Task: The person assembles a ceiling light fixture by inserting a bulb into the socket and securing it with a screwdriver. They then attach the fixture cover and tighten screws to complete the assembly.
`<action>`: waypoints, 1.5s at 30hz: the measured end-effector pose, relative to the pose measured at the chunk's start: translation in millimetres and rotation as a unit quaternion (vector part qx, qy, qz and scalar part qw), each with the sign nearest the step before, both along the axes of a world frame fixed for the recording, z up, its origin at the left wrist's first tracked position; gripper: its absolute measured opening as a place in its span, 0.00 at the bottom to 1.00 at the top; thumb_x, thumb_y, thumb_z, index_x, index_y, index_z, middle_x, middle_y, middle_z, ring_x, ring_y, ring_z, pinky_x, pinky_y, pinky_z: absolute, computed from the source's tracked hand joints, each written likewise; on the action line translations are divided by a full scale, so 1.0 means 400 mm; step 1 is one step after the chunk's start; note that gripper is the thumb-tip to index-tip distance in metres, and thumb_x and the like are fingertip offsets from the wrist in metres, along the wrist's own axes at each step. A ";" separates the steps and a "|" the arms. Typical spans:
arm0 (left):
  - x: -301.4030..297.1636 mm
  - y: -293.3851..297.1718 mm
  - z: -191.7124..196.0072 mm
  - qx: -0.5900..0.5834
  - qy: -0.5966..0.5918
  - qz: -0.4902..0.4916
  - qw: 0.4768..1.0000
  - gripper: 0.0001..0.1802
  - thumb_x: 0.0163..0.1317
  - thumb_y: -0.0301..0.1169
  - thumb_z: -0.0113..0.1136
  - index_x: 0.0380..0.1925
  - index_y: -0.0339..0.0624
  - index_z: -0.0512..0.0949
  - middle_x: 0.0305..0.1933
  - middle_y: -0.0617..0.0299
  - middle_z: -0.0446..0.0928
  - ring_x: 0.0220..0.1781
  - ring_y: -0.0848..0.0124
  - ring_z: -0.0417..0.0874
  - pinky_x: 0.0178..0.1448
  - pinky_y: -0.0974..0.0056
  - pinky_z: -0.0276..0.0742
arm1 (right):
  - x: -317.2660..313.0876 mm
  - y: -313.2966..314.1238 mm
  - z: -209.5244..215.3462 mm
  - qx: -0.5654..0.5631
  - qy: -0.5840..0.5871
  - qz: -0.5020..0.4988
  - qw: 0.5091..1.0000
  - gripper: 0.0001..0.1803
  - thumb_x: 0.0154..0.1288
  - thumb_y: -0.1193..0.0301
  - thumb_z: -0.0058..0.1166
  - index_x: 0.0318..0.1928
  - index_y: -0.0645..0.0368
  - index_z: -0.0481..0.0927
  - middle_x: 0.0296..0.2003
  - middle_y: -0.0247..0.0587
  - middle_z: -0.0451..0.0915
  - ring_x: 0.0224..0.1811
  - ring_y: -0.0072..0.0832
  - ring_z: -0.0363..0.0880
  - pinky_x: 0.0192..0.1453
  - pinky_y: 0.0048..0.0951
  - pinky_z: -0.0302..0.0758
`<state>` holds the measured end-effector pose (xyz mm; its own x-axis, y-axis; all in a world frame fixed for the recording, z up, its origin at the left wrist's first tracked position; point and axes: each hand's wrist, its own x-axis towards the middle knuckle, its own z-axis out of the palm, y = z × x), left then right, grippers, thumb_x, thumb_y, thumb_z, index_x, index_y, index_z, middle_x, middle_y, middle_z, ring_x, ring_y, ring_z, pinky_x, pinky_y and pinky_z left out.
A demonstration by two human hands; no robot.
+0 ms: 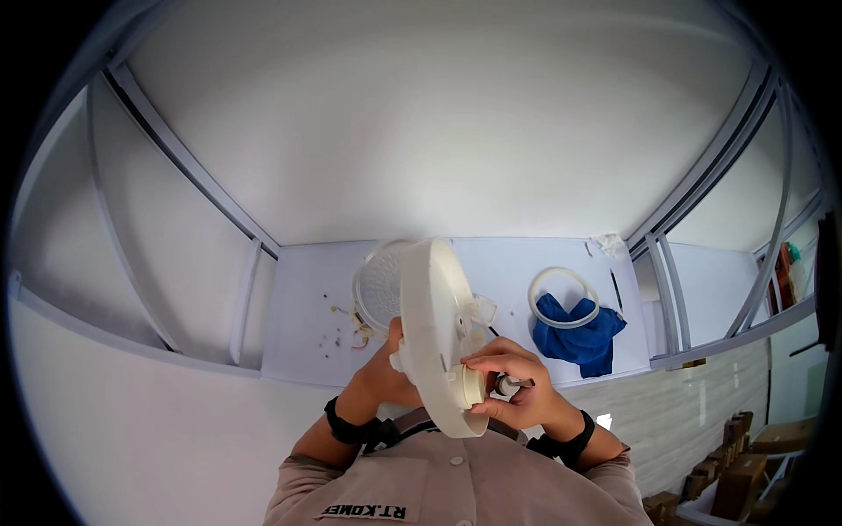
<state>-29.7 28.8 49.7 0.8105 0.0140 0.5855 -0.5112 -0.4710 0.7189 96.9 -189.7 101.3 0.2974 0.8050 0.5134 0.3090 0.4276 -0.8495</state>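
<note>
A round cream-white plastic housing [434, 307], shaped like a shallow dish, is tilted up on edge in front of my chest. My left hand [394, 373] grips it from the left, and most of its fingers are hidden behind the shell. On the right, my right hand [517, 386] has thumb and fingers closed around a short round cream piece [474, 386] on the housing's inner side. A small grey metal part [509, 384] also lies in that palm; its kind is unclear. A clear plastic piece [483, 309] sticks out beside the housing's right side.
On the white table [298, 289] stands a round ribbed translucent cover [379, 285], with small loose bits [331, 342] left of it. To the right, a white ring [566, 273] rests on a blue cloth [579, 342], near a dark pen-like stick [617, 289]. Metal frame posts [250, 302] flank the table.
</note>
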 end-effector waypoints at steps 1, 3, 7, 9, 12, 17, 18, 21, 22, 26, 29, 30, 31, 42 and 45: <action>0.006 -0.001 0.013 -0.028 0.009 -0.017 0.999 0.53 0.42 0.37 0.88 0.70 0.50 0.68 0.72 0.55 0.68 0.74 0.51 0.68 0.74 0.45 0.66 | -0.004 -0.001 -0.009 0.013 -0.008 -0.013 1.000 0.29 0.61 0.70 0.78 0.62 0.62 0.84 0.52 0.45 0.86 0.39 0.26 0.83 0.40 0.27 0.81; 0.016 0.008 0.055 -0.024 0.037 -0.048 0.998 0.60 0.41 0.35 0.89 0.74 0.52 0.60 0.75 0.55 0.63 0.76 0.53 0.67 0.77 0.46 0.65 | 0.002 -0.016 -0.023 0.014 -0.042 -0.052 0.998 0.27 0.62 0.71 0.77 0.60 0.62 0.84 0.54 0.46 0.86 0.39 0.28 0.83 0.41 0.29 0.81; 0.000 -0.017 0.112 -0.032 0.091 -0.054 0.994 0.67 0.42 0.35 0.89 0.78 0.51 0.53 0.77 0.56 0.62 0.79 0.55 0.62 0.78 0.47 0.65 | -0.003 -0.023 -0.032 0.015 -0.080 -0.087 0.993 0.24 0.63 0.74 0.74 0.59 0.63 0.85 0.58 0.47 0.85 0.42 0.31 0.84 0.45 0.32 0.83; -0.025 -0.021 0.078 -0.200 0.144 -0.107 0.963 0.67 0.45 0.35 0.87 0.80 0.51 0.50 0.76 0.57 0.63 0.79 0.58 0.64 0.78 0.49 0.67 | -0.014 -0.006 -0.035 0.045 -0.126 -0.091 0.987 0.24 0.62 0.77 0.74 0.59 0.63 0.85 0.57 0.48 0.84 0.45 0.34 0.85 0.48 0.32 0.83; -0.049 -0.053 0.052 -0.500 0.165 -0.128 0.841 0.61 0.53 0.34 0.82 0.81 0.47 0.50 0.75 0.57 0.67 0.78 0.63 0.68 0.77 0.52 0.70 | -0.046 0.004 -0.056 0.036 -0.119 -0.128 0.984 0.25 0.60 0.81 0.72 0.59 0.63 0.84 0.56 0.48 0.82 0.49 0.37 0.85 0.51 0.33 0.84; -0.078 -0.044 -0.105 -0.512 0.139 -0.110 0.840 0.41 0.63 0.28 0.74 0.76 0.39 0.66 0.71 0.54 0.77 0.68 0.65 0.81 0.71 0.56 0.78 | -0.046 0.015 -0.029 0.026 -0.133 -0.139 0.981 0.22 0.65 0.75 0.73 0.59 0.63 0.84 0.54 0.48 0.79 0.47 0.34 0.83 0.44 0.29 0.83; -0.086 -0.035 -0.163 -0.496 0.125 -0.124 0.850 0.38 0.63 0.26 0.74 0.73 0.39 0.70 0.69 0.54 0.79 0.66 0.65 0.83 0.69 0.56 0.80 | -0.042 0.018 -0.026 0.028 -0.145 -0.130 0.980 0.22 0.66 0.76 0.72 0.59 0.63 0.84 0.55 0.48 0.79 0.47 0.34 0.83 0.43 0.28 0.84; -0.090 -0.017 -0.186 -0.394 0.092 -0.099 0.909 0.34 0.62 0.24 0.76 0.69 0.39 0.76 0.65 0.56 0.83 0.63 0.65 0.85 0.66 0.57 0.82 | -0.044 0.011 -0.021 0.017 -0.135 -0.105 0.985 0.25 0.58 0.86 0.67 0.58 0.63 0.84 0.56 0.48 0.79 0.50 0.37 0.84 0.50 0.32 0.85; -0.089 -0.010 -0.183 -0.349 0.082 -0.077 0.930 0.33 0.62 0.24 0.76 0.68 0.39 0.77 0.64 0.56 0.84 0.62 0.65 0.86 0.65 0.57 0.83 | -0.046 0.009 -0.019 0.011 -0.124 -0.095 0.988 0.28 0.55 0.90 0.65 0.58 0.63 0.85 0.57 0.48 0.78 0.52 0.38 0.85 0.53 0.34 0.86; -0.096 0.005 -0.160 -0.363 0.102 -0.070 0.924 0.33 0.61 0.26 0.78 0.67 0.39 0.78 0.64 0.57 0.84 0.62 0.67 0.86 0.65 0.57 0.83 | -0.047 0.013 -0.011 0.011 -0.140 -0.086 0.986 0.27 0.56 0.90 0.64 0.57 0.63 0.84 0.58 0.48 0.78 0.52 0.38 0.85 0.48 0.31 0.86; -0.096 -0.015 -0.045 -0.471 0.132 -0.075 0.869 0.32 0.62 0.27 0.77 0.67 0.40 0.78 0.64 0.57 0.84 0.61 0.67 0.86 0.65 0.57 0.83 | -0.055 0.011 -0.009 -0.004 -0.108 -0.090 0.990 0.25 0.60 0.87 0.65 0.59 0.63 0.83 0.59 0.47 0.78 0.49 0.34 0.84 0.43 0.28 0.85; -0.097 -0.016 -0.036 -0.500 0.136 -0.090 0.851 0.32 0.63 0.27 0.77 0.67 0.40 0.78 0.63 0.57 0.84 0.61 0.67 0.86 0.65 0.57 0.83 | -0.056 0.010 -0.009 -0.001 -0.096 -0.090 0.991 0.24 0.62 0.86 0.66 0.59 0.63 0.82 0.59 0.48 0.78 0.47 0.32 0.84 0.42 0.28 0.84; -0.098 -0.016 -0.035 -0.506 0.137 -0.093 0.846 0.32 0.63 0.27 0.77 0.67 0.40 0.78 0.63 0.58 0.84 0.61 0.67 0.86 0.64 0.57 0.83 | -0.056 0.008 -0.009 0.001 -0.084 -0.090 0.992 0.23 0.64 0.84 0.67 0.60 0.64 0.82 0.59 0.48 0.78 0.45 0.30 0.84 0.41 0.27 0.84; -0.108 -0.012 -0.064 -0.481 0.151 -0.099 0.858 0.32 0.66 0.31 0.73 0.69 0.40 0.76 0.64 0.57 0.83 0.62 0.67 0.85 0.64 0.58 0.83 | -0.060 0.003 -0.008 0.028 -0.120 -0.102 0.987 0.23 0.65 0.78 0.71 0.60 0.65 0.83 0.56 0.49 0.79 0.42 0.30 0.84 0.41 0.27 0.84; -0.101 -0.010 -0.075 -0.516 0.165 -0.123 0.832 0.32 0.67 0.32 0.72 0.69 0.39 0.75 0.65 0.56 0.83 0.62 0.66 0.85 0.64 0.58 0.83 | -0.071 0.005 0.006 0.023 -0.135 -0.110 0.984 0.26 0.60 0.80 0.72 0.60 0.64 0.85 0.55 0.48 0.79 0.45 0.35 0.85 0.42 0.29 0.85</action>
